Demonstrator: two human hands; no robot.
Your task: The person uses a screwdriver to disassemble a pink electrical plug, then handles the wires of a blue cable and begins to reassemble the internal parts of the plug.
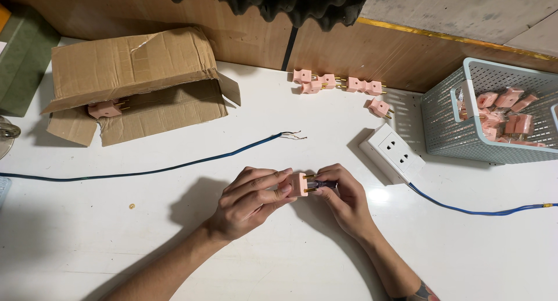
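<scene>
1. Both hands meet over the white table [279,260], holding one pink plug [298,184] between them.
2. My left hand [250,199] pinches its body.
3. My right hand [343,199] grips a small dark tool [320,185] at its brass prongs.

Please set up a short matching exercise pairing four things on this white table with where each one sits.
Things:
1. cardboard box
2. mesh basket
3. white socket
4. pink plug

Places:
A. between the left hand and right hand
B. far left
C. far right, holding pink plugs
D. just left of the basket, on a blue cord

Pairs: 1-B, 2-C, 3-D, 4-A
</scene>
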